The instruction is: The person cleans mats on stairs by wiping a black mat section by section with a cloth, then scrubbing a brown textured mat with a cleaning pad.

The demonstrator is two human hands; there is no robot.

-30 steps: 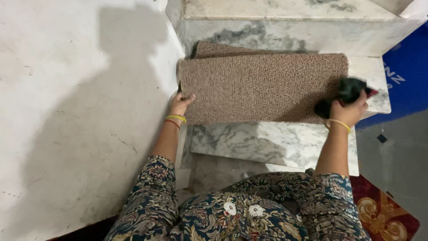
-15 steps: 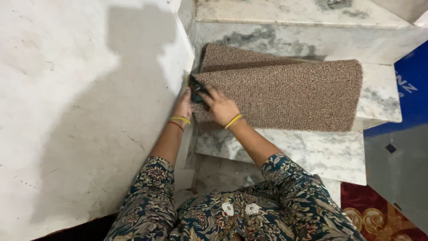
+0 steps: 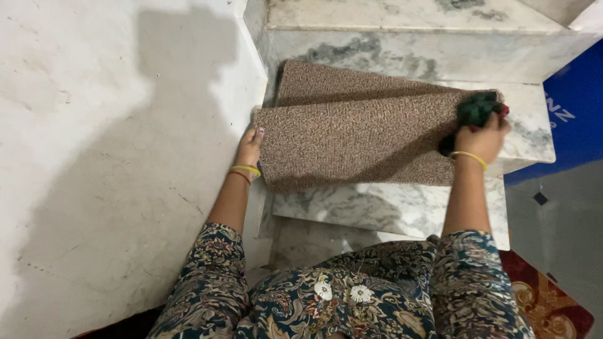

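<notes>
Brown mat [image 3: 358, 141] on a marble step [image 3: 389, 204], folded over so the near half lies doubled on the far half. Rough, bumpy top, all small loops. Far part of the mat flat against the next step up [image 3: 427, 53].

Left hand [image 3: 250, 147] at the left edge of the mat, fingers curled round the fold, pinching it. Thumb on top, painted nail showing. Yellow and red bangles [image 3: 245, 171] on that wrist. Closed on the mat, right beside the white wall [image 3: 113, 157].

Right hand [image 3: 480, 141] at the right end of the mat, closed round a dark green cloth [image 3: 474, 110] with a bit of red at its edge. Cloth bunched up, pressed down on the mat near its right far corner. Thin yellow bangle [image 3: 468, 157] on this wrist too.

Hands well apart, one at each end of the mat.

Dark shadow of head and arm on the white wall at the left. Grey and white swirls all over the marble steps. Blue board [image 3: 575, 113] at the far right, past the end of the step. Red and gold rug [image 3: 546, 301] on the floor at the near right. Flowery dark blue sleeves [image 3: 213, 276] and lap at the near edge, with small white flowers in the middle.
</notes>
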